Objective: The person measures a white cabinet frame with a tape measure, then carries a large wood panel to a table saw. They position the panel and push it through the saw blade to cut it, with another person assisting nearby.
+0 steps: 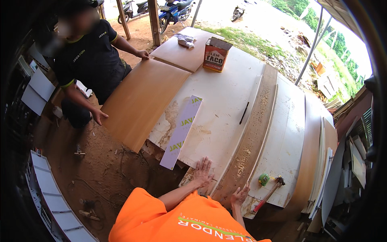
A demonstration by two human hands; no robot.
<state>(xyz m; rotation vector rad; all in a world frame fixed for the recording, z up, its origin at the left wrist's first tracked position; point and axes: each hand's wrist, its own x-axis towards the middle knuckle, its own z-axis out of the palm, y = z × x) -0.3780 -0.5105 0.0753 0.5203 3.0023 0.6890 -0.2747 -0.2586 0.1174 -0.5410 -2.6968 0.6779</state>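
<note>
- White worktop (217,141), spreading from eleven to two o'clock of the wearer: its worn, patchy surface could snag a sheet slid across it.
- Brown board (141,105), at eleven: a co-worker's hands touch its far end and near corner; its left side overhangs the table, so a careless push could tip it.
- Plank (252,129), running from the wearer towards one o'clock: pale crumbs litter its face, and grit trapped under anything laid there could leave bumps.
- Lilac strip (182,131), between eleven and twelve: its near end juts past the table edge, where a passing forearm could knock it down.
- Open-topped tin (213,60), at twelve: a bump from a board could spill any contents.
- Hammer (268,196), at three, near the edge: an elbow could send it off.
- Left hand (202,171): flat, fingers spread, gripping nothing. Right hand (240,195): at the plank's near right edge; whether it grips, I cannot tell. Splinters are possible there.
- Green tape measure (264,179), beside the hammer: easily swept along with it.
</note>
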